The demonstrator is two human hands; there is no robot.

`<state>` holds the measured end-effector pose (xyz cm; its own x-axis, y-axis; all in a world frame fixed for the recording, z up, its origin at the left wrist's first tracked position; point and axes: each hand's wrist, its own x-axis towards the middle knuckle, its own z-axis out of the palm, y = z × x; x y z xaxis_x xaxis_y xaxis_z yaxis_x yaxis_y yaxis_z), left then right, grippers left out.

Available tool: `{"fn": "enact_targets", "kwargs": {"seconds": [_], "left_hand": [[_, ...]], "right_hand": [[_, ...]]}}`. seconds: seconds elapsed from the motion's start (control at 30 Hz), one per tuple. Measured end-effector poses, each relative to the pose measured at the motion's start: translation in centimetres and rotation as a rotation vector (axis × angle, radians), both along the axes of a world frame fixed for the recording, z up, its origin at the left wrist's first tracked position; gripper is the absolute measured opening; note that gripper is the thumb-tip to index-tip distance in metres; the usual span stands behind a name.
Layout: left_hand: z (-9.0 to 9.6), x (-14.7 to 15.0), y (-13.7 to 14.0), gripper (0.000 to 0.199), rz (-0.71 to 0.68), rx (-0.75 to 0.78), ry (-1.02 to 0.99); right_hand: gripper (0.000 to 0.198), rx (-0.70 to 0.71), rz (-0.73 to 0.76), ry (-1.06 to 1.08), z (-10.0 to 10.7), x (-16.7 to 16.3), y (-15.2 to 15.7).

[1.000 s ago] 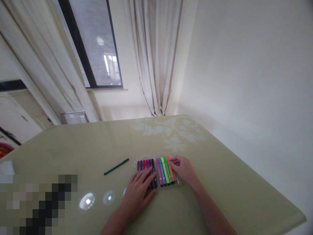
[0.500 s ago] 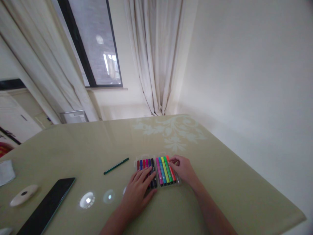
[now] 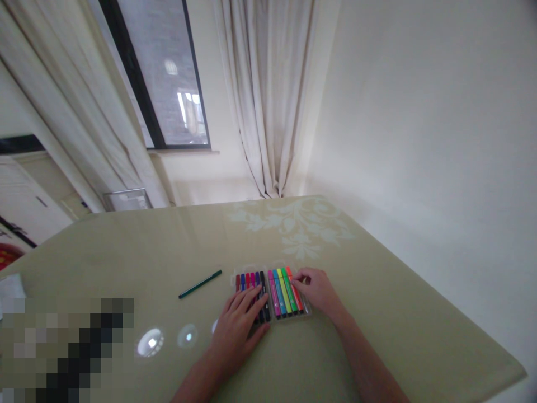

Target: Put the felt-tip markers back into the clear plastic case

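Observation:
A clear plastic marker case (image 3: 309, 309) lies unfolded on the table, with a row of markers in each half. Across the lower part of the left row, over dark, red and purple markers (image 3: 252, 279), rests my left hand (image 3: 238, 320), fingers stretched out and flat. My right hand (image 3: 316, 288) is at the right edge of the other row. Its thumb and index finger pinch at the orange marker (image 3: 297, 294), which lies beside green, yellow, blue and pink ones. A dark green pen (image 3: 200, 284) lies apart, left of the case.
The pale green table (image 3: 168, 240) has a white floral pattern at its far side. A blurred-out dark object (image 3: 79, 352) is at the left front. Behind the table are curtains (image 3: 272, 101) and a window (image 3: 168, 73); a white wall (image 3: 428, 140) stands on the right.
My right hand has shifted very slightly to the right, still at the orange marker. My left hand stays in place. The left front area is now pixelated.

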<state>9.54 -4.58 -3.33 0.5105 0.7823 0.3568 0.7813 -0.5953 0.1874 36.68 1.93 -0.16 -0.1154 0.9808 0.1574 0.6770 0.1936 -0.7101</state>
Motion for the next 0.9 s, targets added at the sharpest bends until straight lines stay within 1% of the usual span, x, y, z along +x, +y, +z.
{"fn": "enact_targets", "kwargs": {"seconds": [0.23, 0.47, 0.67, 0.8, 0.9], "left_hand": [[0.0, 0.0, -0.1, 0.057, -0.002, -0.009, 0.007], [0.1, 0.0, -0.1, 0.058, -0.005, -0.002, -0.006], [0.1, -0.1, -0.1, 0.058, -0.005, 0.007, -0.011], [0.2, 0.0, -0.2, 0.057, -0.004, -0.008, 0.004], [0.2, 0.2, -0.2, 0.055, -0.015, -0.005, -0.025]], "right_hand": [[0.016, -0.017, 0.029, -0.037, 0.4, 0.2, -0.1], [0.018, -0.055, 0.13, -0.094, 0.5, 1.3, 0.0], [0.015, -0.07, 0.149, -0.077, 0.6, 1.3, 0.1], [0.015, -0.067, 0.136, -0.074, 0.7, 1.0, -0.1], [0.015, -0.075, 0.132, -0.052, 0.6, 1.0, -0.1]]}}
